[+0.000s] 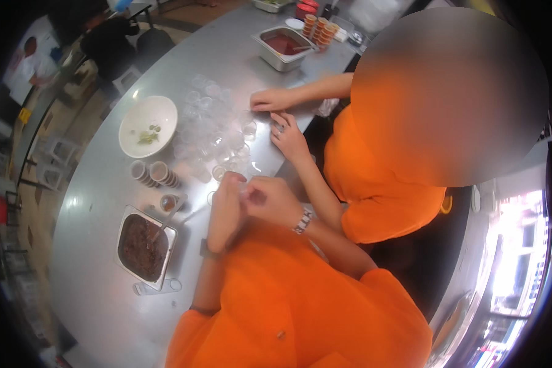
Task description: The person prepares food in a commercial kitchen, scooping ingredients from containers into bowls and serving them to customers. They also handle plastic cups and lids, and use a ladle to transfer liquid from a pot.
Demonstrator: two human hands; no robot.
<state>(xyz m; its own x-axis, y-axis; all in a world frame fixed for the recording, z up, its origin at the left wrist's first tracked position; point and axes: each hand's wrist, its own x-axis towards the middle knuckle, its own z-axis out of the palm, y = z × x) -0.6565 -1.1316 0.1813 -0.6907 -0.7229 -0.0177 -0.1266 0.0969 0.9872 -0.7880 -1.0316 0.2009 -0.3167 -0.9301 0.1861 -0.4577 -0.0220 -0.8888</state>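
My left hand (227,209) and my right hand (276,200) meet at the table's near edge. Pinched between their fingers is a small clear plastic piece (244,189), partly hidden; whether cup or lid I cannot tell. Just beyond my fingers lie many loose clear plastic cups and lids (209,133). Left of my hands stand stacked filled sauce cups (163,174) and one cup of brown sauce (169,202). Nearer me on that side, a steel pan (173,239) holds a dark chunky sauce (142,250) with a utensil in it.
A co-worker's hands (287,131) are close by on the right, over the steel table (89,257). A white bowl (129,110) contains green pieces. Farther off stand a steel pan of red sauce (280,60) and stacked orange-filled cups (322,32). A clear object (158,287) lies beside the near pan.
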